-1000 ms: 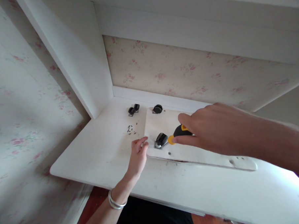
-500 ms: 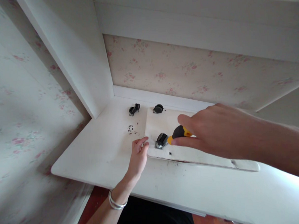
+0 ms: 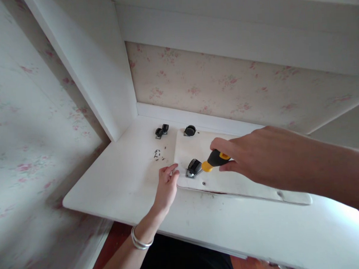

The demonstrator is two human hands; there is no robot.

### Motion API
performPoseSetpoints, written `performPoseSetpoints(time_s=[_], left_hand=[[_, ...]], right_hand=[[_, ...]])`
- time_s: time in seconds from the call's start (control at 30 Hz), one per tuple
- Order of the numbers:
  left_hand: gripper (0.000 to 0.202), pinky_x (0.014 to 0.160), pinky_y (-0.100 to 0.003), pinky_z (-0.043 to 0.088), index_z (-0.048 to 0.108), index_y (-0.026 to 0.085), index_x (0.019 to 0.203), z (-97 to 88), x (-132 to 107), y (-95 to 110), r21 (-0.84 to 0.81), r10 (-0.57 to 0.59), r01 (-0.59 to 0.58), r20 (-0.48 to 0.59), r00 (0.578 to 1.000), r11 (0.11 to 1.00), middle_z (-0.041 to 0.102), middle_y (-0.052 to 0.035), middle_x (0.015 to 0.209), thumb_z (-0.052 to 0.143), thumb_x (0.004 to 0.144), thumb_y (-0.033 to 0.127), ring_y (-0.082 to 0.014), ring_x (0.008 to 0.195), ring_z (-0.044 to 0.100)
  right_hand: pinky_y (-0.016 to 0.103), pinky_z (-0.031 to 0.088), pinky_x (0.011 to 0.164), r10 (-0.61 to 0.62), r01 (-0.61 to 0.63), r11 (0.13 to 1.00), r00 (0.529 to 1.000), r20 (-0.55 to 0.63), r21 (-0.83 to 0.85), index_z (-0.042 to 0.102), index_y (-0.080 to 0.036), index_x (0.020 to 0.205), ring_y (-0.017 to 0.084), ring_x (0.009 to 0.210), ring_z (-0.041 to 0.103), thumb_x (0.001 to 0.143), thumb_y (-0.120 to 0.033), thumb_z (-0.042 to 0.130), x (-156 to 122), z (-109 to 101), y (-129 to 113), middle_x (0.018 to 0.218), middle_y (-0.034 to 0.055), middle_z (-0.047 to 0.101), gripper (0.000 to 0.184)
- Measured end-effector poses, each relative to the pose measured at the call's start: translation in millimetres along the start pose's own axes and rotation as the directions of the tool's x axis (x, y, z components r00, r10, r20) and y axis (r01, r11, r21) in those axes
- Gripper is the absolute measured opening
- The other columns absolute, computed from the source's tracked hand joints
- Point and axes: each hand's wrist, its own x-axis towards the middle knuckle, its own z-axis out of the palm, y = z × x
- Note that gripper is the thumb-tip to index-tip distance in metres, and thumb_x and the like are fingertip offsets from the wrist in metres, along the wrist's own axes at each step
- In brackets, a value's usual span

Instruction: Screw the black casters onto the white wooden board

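Note:
A white board [image 3: 244, 186] lies flat on the white desktop. A black caster [image 3: 194, 166] with a metal plate sits near the board's left end. My right hand [image 3: 238, 153] is closed around the grey and yellow handle of a screwdriver [image 3: 218, 158], whose shaft points down-left at the caster's base; its tip is hidden. At the board's left edge, my left hand [image 3: 167, 184] holds the edge with thumb and bent fingers. Another caster [image 3: 190, 130] sits at the board's back left corner.
Left of the board lie several small dark screws [image 3: 156, 153], with two loose casters [image 3: 162, 131] behind them. A white side panel [image 3: 87, 67] rises at the left. The back wall [image 3: 224, 81] has floral paper, and a white ledge [image 3: 237, 40] overhangs the desktop.
My right hand has turned on the screwdriver, with fingers and thumb shifted around its handle. My left hand stays at the board's edge, and the casters stay put.

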Motion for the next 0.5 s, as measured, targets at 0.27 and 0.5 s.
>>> performPoseSetpoints(time_s=[0.27,0.5], left_hand=[[0.038,0.065,-0.026,0.049,0.068,0.021,0.122,0.7,-1.3,2.1,0.001,0.023,-0.023,0.002,1.000,1.000,0.051,-0.0084,0.121,0.054,0.091,0.039,-0.0124,0.076,0.056],[0.041,0.065,-0.026,0.049,0.066,0.020,0.126,-0.7,-1.9,0.8,0.013,0.022,-0.022,0.015,1.000,1.000,0.051,-0.0093,0.123,0.054,0.092,0.041,-0.0098,0.070,0.055]], right_hand=[[0.033,0.024,0.050,0.165,-0.163,0.986,0.985,0.045,-0.039,0.061,-0.025,0.089,0.027,0.058,0.064,0.093,-0.072,0.033,7.7,-6.3,-2.7,0.066,0.0059,0.068,0.055],[0.030,0.028,0.052,0.012,-0.023,0.975,0.999,0.052,0.219,0.052,-0.029,0.117,0.020,0.063,0.062,0.097,-0.044,0.050,2.9,-7.2,1.2,0.093,0.0011,0.072,0.025]])
